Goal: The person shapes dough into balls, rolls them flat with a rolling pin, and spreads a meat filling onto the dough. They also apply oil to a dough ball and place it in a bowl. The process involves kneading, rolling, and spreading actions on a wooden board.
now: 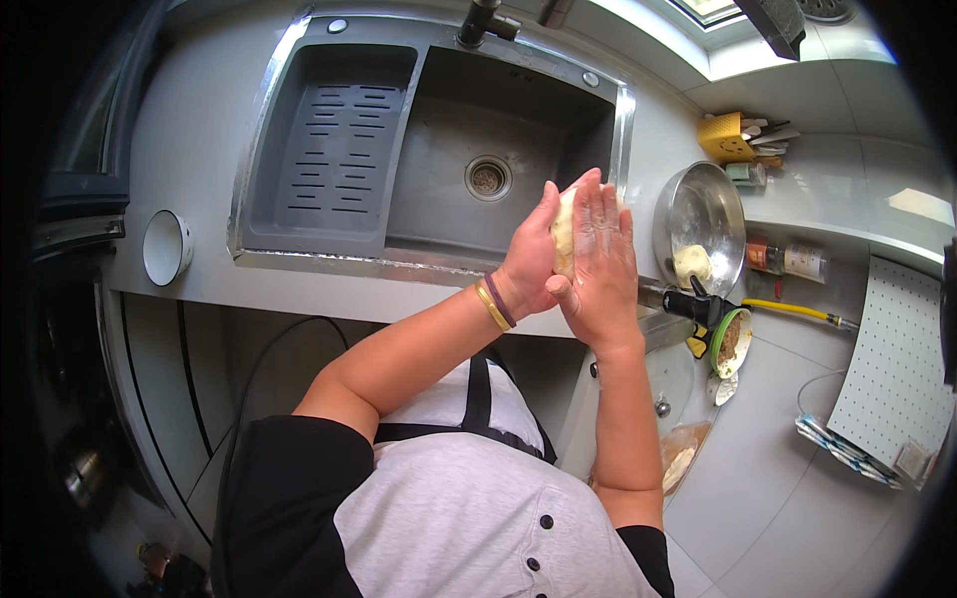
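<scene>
A pale, flattened piece of dough (564, 235) is pressed between my two palms, above the right front corner of the sink. My left hand (532, 258) supports it from the left, a gold bangle and a dark band on that wrist. Over its other side lies my right hand (600, 250), fingers straight and together, dusted with white flour. Most of the dough is hidden behind the right fingers. To the right, a steel bowl (684, 198) holds another lump of dough (693, 265). A green-rimmed bowl (723, 336) with a brown, minced-looking filling (733, 338) stands nearer to me.
The grey double-basin sink (410, 149) has a dark faucet (478, 30) behind it. At left stands a white bowl (166, 248). On the right are a yellow utensil holder (724, 137), jars (785, 258), a black handle (691, 305) and a glass lid (665, 381).
</scene>
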Tool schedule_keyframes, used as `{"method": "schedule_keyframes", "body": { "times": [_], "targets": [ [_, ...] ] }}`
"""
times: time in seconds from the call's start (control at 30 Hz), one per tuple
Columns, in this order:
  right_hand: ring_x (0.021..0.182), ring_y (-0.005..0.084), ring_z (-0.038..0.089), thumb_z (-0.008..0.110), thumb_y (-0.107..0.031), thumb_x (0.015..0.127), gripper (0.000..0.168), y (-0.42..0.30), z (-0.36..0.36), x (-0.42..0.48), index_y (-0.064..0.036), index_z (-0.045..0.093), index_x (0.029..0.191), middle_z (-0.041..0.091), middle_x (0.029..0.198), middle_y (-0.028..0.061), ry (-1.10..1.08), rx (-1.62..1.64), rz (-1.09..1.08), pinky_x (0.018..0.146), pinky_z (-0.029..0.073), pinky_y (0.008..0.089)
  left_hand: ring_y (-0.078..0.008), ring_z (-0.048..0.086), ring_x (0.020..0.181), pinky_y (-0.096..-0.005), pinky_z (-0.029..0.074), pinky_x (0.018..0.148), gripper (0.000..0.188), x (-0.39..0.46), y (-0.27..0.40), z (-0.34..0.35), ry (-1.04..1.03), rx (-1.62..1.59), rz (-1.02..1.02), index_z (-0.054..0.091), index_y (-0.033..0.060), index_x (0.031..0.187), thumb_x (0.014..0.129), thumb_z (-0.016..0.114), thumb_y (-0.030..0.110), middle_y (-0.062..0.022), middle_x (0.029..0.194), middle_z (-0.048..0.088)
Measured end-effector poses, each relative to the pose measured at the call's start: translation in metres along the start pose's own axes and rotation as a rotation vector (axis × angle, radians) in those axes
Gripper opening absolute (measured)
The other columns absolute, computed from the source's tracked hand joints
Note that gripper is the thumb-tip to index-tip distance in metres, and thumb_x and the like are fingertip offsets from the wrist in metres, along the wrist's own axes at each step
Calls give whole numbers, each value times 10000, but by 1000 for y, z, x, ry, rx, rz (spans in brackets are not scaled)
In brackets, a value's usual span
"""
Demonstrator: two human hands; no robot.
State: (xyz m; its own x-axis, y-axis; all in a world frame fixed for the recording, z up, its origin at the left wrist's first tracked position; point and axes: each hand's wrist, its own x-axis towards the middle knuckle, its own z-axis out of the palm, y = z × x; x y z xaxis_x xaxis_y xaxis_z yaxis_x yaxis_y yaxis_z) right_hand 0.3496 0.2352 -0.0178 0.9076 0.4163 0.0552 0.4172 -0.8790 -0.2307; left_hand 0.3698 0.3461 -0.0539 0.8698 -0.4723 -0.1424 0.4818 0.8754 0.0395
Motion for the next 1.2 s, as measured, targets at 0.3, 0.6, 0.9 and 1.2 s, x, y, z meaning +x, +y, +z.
{"method": "schedule_keyframes", "body": {
  "times": [0.3, 0.6, 0.9, 1.2],
  "targets": [
    [1538, 299, 185, 162, -886, 836, 1092, 0, -11, 4, -98, 286, 1581, 311, 1632, 82, -116, 272, 66, 1249, 50, 505, -261, 382, 1445, -458, 319, 1196, 669, -4, -1, -12, 29, -2, -81, 312, 167, 1567, 1063, 165, 582, -49, 1589, 369],
    [1557, 351, 17, 139, -820, 914, 1023, 11, 28, -20, -75, 116, 1615, 81, 1689, 132, 355, 415, 152, 1249, 55, 474, -275, 398, 1435, -439, 322, 1198, 651, -8, -1, -2, 3, 14, -12, 325, 124, 1560, 1077, 185, 538, -71, 1568, 403],
    [1492, 292, 300, 367, -767, 926, 910, -1, 29, -22, -114, 324, 1557, 334, 1618, 73, 604, 2417, 439, 1235, 225, 453, -231, -46, 1558, -381, -8, 1246, 811, -28, -1, 35, -110, 903, 44, -17, 70, 1612, 1053, 207, 615, -105, 1694, 1],
    [1441, 327, 376, 394, -642, 1009, 812, -18, 12, -12, -7, 349, 1513, 434, 1528, 123, 501, 1997, 478, 1200, 311, 455, -254, 458, 1375, -439, 376, 1149, 750, 5, -6, -12, 24, 80, -126, 364, 98, 1517, 1003, 414, 641, -98, 1477, 494]
  ]
}}
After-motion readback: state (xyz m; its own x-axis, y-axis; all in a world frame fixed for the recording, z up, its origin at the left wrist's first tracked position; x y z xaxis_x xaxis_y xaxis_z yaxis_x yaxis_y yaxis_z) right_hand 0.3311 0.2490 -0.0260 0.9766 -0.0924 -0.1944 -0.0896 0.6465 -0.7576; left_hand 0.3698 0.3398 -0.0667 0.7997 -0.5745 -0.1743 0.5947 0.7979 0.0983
